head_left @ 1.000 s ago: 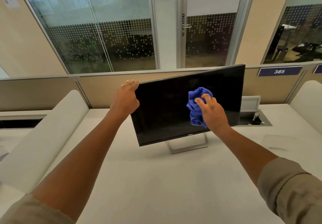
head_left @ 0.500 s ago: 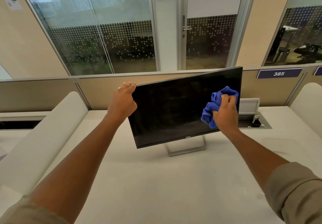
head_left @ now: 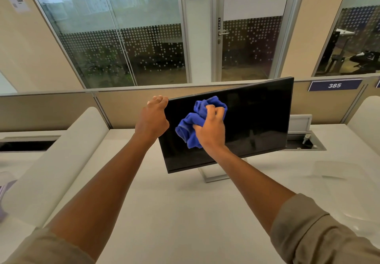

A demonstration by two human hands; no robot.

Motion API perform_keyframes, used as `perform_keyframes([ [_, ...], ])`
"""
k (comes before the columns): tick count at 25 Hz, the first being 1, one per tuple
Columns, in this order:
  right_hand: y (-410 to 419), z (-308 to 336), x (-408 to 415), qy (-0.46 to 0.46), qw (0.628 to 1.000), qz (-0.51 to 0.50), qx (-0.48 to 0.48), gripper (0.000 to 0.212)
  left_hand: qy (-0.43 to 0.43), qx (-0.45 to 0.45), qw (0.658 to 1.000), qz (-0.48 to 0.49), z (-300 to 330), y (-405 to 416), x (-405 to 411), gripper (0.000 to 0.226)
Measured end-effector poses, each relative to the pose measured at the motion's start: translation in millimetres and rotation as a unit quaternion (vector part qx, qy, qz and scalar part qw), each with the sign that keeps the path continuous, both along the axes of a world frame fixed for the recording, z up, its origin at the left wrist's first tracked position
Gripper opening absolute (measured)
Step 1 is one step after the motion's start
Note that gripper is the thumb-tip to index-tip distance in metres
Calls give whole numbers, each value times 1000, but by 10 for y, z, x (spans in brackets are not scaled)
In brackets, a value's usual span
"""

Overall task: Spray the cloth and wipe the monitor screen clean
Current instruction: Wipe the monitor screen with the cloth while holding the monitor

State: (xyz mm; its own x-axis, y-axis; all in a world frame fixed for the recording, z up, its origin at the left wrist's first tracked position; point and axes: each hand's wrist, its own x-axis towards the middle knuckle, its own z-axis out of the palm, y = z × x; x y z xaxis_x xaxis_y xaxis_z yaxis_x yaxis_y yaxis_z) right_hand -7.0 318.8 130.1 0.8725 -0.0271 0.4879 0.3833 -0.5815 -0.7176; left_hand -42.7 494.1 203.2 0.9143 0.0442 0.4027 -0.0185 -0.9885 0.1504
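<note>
Head view – change: the right hand [head_left: 209, 129] with the blue cloth [head_left: 192, 126] has crossed from the screen's right edge, where it was half a second ago, to the upper left part of the monitor [head_left: 257, 120], past the middle spot it held a second ago.
Head view – meaning: by my reading a full side-to-side pass is under way, so wiping is well along; the lower strip of the screen may yet need a stroke, though smears are too faint to tell.
Head view – left hand: the left hand [head_left: 151, 120] has kept its place, fingers curled over the monitor's top left corner, steadying the panel, which sits tilted with its right end higher.
Head view – right hand: fingers curled round the bunched cloth, gripping it and pressing it to the dark glass.
Head view – cloth and hand: the cloth bulges out above and to the left of the right hand – between the two hands, near the left one but apart from it.
Head view – monitor: stands on its pale stand [head_left: 213, 175] on the white desk [head_left: 185, 212], in front of the partition.
</note>
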Motion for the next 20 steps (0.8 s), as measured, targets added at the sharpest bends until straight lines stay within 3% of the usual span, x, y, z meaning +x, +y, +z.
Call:
perform_keyframes([
  [6,368,-162,-179,-81,970,75,-215,37,2,14,1000,4,-23,5,7,62],
  [11,129,-510,-120,-137,865,213,-432,46,-7,9,1000,-1,-67,-18,6,66],
  [16,-382,-793,-26,-124,806,244,-524,49,-29,3,1000,-1,-111,-17,-14,67],
  [20,-888,-899,73,-112,797,224,-549,47,-37,-3,999,-2,-134,-20,-13,66],
])
